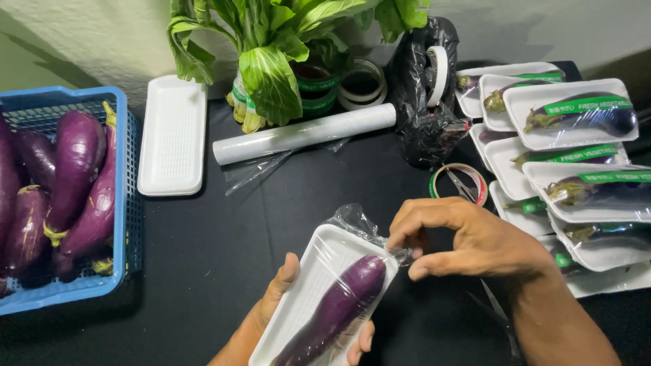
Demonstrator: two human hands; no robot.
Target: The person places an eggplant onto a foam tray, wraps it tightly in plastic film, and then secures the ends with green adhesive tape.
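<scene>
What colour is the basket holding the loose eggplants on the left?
Blue: the plastic basket is a blue lattice, seen best in the head view, the only one.

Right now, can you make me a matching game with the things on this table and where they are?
Things:
1. blue basket
2. roll of clear wrap
3. empty white tray
4. wrapped eggplant trays

Places:
A. stacked along the right side
B. at the far left, full of purple eggplants
C. lying in the middle, in front of the leafy greens
D. just right of the basket

Pairs: 1-B, 2-C, 3-D, 4-A
</scene>
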